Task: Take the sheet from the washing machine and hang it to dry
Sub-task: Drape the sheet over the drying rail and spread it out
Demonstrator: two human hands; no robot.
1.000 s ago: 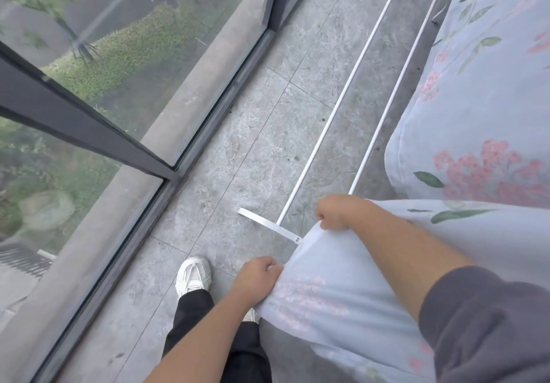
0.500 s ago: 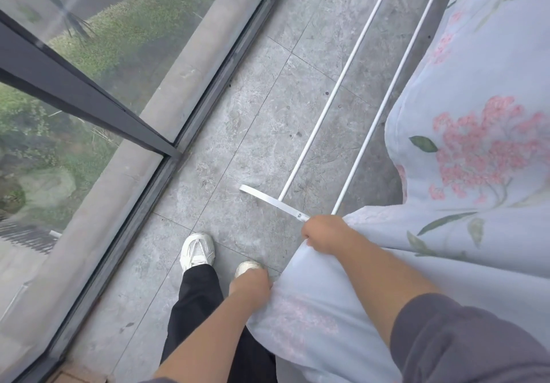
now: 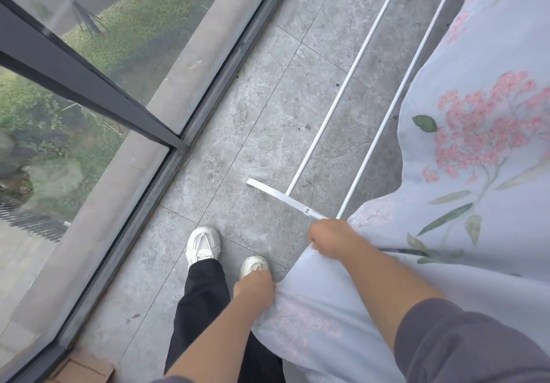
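Sheet [image 3: 482, 180] is draped over the right side of the drying rack [image 3: 348, 76], with two of its rails running uncovered to the sheet's left, over the floor [image 3: 262, 132]. Right grip [image 3: 327, 238] holds the sheet's edge beside the rack's end bar [image 3: 279, 196]. Left grip [image 3: 254, 286] holds it nearer me, above the shoes [image 3: 204, 243], and the glass wall [image 3: 125, 25] runs along the left.

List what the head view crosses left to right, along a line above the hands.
dark-framed glass window → grey concrete sill → grey stone floor tiles → two white metal drying-rack rods → pale blue floral sheet
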